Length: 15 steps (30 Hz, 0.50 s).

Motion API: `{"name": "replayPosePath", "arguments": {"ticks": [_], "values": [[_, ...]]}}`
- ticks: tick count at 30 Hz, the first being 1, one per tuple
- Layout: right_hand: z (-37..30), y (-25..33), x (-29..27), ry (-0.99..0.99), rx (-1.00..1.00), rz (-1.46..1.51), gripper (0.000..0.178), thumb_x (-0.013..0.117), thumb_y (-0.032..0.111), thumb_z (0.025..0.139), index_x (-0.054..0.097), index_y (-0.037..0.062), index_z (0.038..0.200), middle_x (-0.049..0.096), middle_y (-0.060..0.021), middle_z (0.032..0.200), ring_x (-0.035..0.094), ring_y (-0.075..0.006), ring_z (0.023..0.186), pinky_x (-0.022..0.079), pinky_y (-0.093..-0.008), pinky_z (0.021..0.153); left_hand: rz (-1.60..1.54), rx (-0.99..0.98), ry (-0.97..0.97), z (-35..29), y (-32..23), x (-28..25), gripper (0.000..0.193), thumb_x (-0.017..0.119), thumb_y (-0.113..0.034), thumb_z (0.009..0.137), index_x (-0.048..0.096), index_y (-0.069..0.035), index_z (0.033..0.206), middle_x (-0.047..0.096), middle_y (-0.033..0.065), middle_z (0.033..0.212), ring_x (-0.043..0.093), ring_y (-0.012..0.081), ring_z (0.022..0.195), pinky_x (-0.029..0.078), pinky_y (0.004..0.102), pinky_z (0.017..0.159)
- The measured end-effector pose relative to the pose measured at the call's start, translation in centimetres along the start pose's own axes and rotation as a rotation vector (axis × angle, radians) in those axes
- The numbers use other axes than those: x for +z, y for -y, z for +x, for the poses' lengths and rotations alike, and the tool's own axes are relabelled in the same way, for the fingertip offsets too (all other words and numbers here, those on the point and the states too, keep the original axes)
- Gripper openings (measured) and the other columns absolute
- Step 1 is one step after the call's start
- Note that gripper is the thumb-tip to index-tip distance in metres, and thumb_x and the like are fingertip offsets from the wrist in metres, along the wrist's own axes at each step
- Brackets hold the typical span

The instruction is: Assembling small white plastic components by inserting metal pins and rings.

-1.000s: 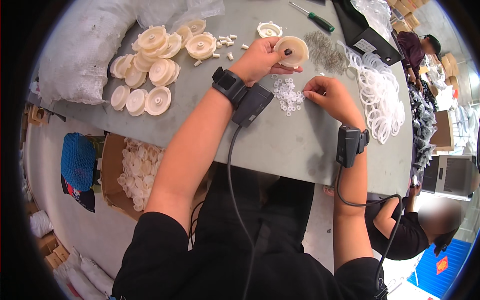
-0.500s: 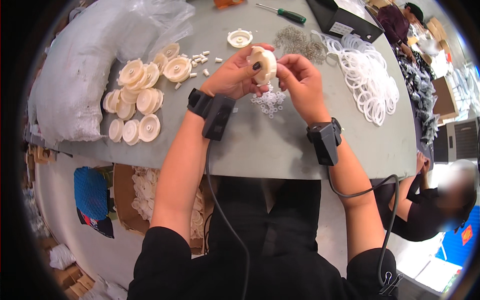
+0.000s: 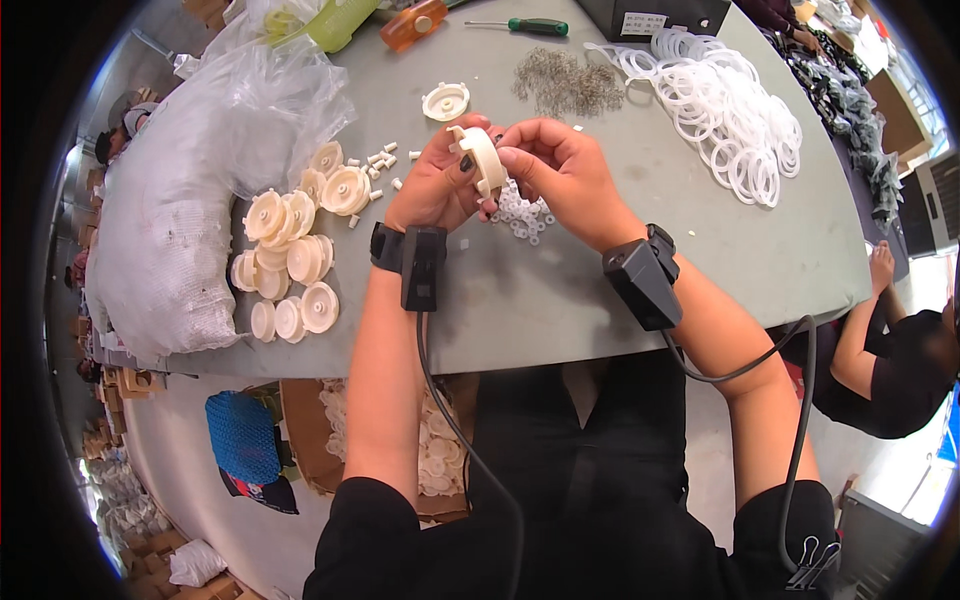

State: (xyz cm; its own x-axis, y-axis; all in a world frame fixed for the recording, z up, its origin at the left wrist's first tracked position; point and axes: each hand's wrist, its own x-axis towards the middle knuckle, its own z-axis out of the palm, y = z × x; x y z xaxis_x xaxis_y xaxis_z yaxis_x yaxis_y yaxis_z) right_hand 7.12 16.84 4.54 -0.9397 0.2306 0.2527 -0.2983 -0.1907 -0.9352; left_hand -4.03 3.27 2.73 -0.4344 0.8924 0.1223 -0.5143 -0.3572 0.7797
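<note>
Above the table, my left hand grips a cream round plastic cap with notched edges, tilted on its side, the thumb across its face. My right hand meets the cap's right side with thumb and forefinger pinched together; whatever is between those fingertips is hidden. Just below the hands lies a heap of small white washers. Another cream cap rests face up beyond my left hand. To the left sit a pile of similar cream caps and several small white plugs.
White rubber rings are heaped at right, beside a tangle of small metal springs. At the back lie a green-handled screwdriver, an orange tool and a black box. A white sack fills the left. Another person sits at right.
My view has shifted, so the table appears turned. Both hands still hold up the cap, now turned more edge-on, and my right fingers have come in closer against it.
</note>
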Motion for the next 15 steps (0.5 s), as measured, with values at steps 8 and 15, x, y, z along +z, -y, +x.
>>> {"name": "replayPosePath", "arguments": {"ticks": [8,15], "values": [[-0.1,0.2,0.3,0.051,0.005,0.037,0.013,0.054,0.008,0.088,0.055,-0.0027,0.096,0.061,-0.0052,0.093,0.056,-0.0077,0.079,0.045,-0.02,0.065,-0.062,0.001,0.227,0.2,0.0,-1.8,0.042,0.06,-0.01,0.084,0.045,-0.013,0.122,0.054,0.0095,0.107,0.062,0.0222,0.075,0.056,0.0318,0.055],[-0.2,0.2,0.3,0.029,0.053,0.056,0.012,0.054,0.007,0.088,0.054,-0.003,0.095,0.061,-0.0065,0.094,0.057,-0.0094,0.081,0.048,-0.023,0.071,-0.069,-0.027,0.223,-0.1,0.2,-2.0,0.041,0.06,-0.009,0.084,0.045,-0.014,0.122,0.053,0.0098,0.109,0.062,0.0234,0.077,0.056,0.0333,0.056]]}}
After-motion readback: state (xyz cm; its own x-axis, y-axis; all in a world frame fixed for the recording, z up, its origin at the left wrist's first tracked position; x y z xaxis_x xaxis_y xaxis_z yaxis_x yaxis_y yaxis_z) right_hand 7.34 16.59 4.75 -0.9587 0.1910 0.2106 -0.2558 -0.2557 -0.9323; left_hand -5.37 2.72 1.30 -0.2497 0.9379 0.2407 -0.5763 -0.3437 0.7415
